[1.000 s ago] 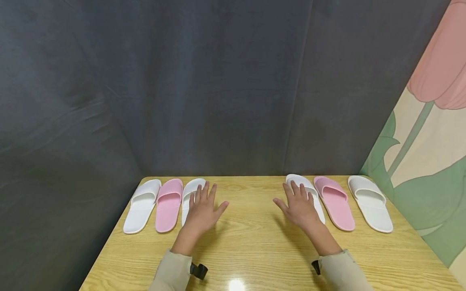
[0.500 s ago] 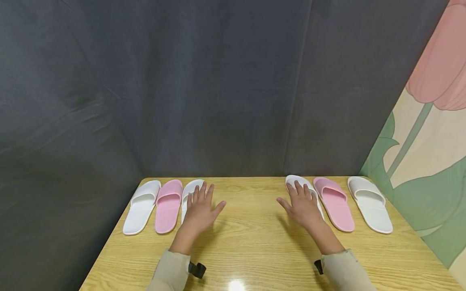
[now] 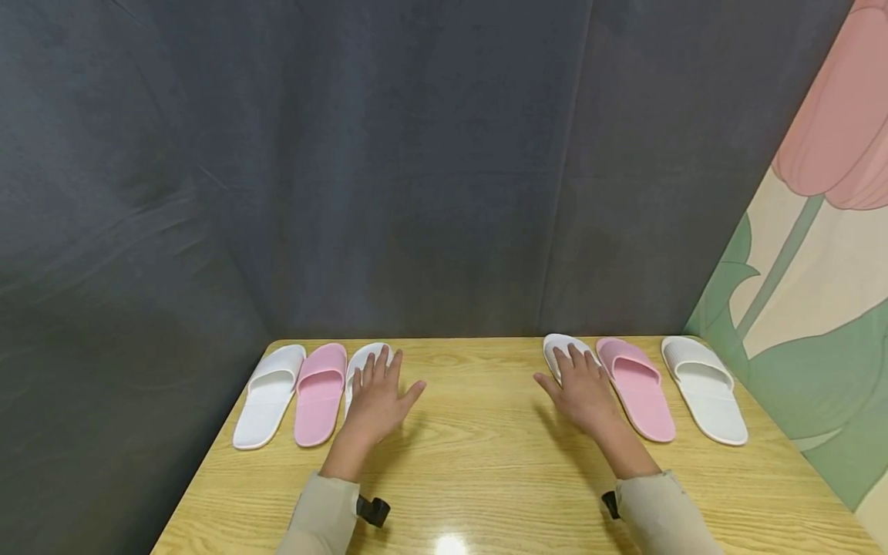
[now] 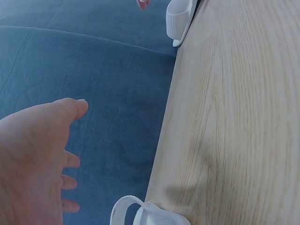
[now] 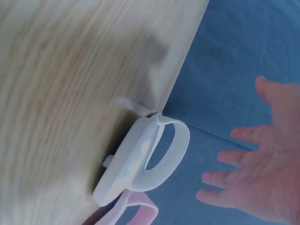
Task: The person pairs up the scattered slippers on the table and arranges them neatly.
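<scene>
White slipper [image 3: 357, 360], below the left grip [image 3: 376, 402]; second white slipper [image 3: 558, 341], below the right grip [image 3: 583, 395]; neither touched. Both grips empty, fingers spread. Presumably light, soft, bendable; best held by the strap [image 5: 176, 158].

Sleeves [image 3: 321, 509] are beige — the wrist fittings [image 3: 375, 512] black.

The tabletop [image 3: 472, 447] leaves wide passage between both slipper trios [image 3: 321, 408], a curtain [image 3: 430, 177] blocking behind

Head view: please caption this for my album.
Outstretched arms over a wooden table, three slippers at each side: one pink between two white.
</scene>
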A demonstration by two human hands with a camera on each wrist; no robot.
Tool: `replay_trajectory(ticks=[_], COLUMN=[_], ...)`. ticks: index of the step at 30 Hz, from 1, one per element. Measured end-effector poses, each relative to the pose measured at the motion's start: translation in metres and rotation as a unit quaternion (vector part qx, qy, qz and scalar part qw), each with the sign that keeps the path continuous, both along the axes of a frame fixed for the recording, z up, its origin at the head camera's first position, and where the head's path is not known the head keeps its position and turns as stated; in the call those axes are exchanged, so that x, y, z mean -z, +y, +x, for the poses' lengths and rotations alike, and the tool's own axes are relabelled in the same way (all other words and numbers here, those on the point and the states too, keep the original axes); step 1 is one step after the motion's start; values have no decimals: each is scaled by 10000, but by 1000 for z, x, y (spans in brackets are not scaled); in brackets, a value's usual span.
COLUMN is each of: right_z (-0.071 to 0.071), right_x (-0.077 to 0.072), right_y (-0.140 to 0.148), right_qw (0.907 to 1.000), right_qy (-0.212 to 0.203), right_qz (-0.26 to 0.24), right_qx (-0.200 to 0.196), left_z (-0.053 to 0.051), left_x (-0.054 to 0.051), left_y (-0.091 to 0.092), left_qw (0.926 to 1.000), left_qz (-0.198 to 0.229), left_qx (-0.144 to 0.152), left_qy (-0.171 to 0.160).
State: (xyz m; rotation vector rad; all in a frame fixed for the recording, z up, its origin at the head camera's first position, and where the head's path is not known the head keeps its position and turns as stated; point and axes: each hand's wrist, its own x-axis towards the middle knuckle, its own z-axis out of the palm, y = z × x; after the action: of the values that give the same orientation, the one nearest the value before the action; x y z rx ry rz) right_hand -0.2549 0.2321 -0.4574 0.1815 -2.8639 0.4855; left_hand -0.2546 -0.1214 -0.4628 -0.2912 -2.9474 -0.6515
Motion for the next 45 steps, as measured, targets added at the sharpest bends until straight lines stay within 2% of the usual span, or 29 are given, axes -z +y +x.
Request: replay_trajectory(ticks=[14,23,37,45], right_z=[-9,-19,-32,-39], right_x=[1,5,7,10], right_y=[7,13,17,21], right_qw=[9996,9985,9983,9976], right_qy=[-215,-498,-526,-615], right_qz=[-196,-220,-236,-277], right_qx=[14,58,114,137], left_z=[-7,-18,-32,-38], left_x=[2,4,8,11], left_y=[-5,-9,-13,-12], left_qw=[10000,10000,10000,9999], left_qz=[15,-74,31,-88], left_qx=[-20,-46,-71,-109], left_qy=[-20,2,42,-39])
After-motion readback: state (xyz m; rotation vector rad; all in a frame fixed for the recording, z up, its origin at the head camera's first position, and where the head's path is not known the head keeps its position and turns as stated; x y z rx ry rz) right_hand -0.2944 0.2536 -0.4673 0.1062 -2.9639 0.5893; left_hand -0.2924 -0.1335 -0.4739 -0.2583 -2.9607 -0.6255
